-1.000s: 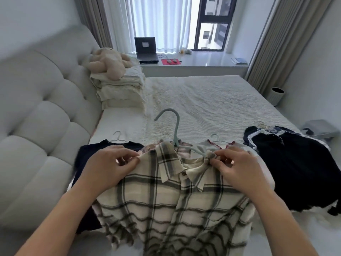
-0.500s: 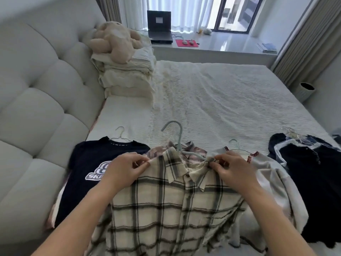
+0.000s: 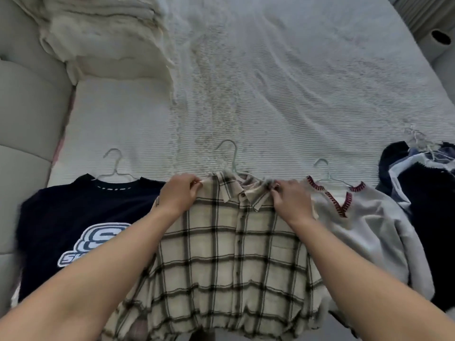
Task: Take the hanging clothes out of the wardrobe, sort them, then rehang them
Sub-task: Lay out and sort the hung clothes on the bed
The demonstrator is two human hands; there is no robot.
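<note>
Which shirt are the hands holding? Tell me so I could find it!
Look at the near edge of the white bed, where clothes lie in a row on hangers. The middle one, between the navy T-shirt and the grey V-neck sweater, is the checked shirt: cream with dark stripes, buttons and a collar.

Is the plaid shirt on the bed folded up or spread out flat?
Spread out flat. The plaid shirt lies open-length on the bed, with the left hand and right hand pinching its shoulders.
</note>
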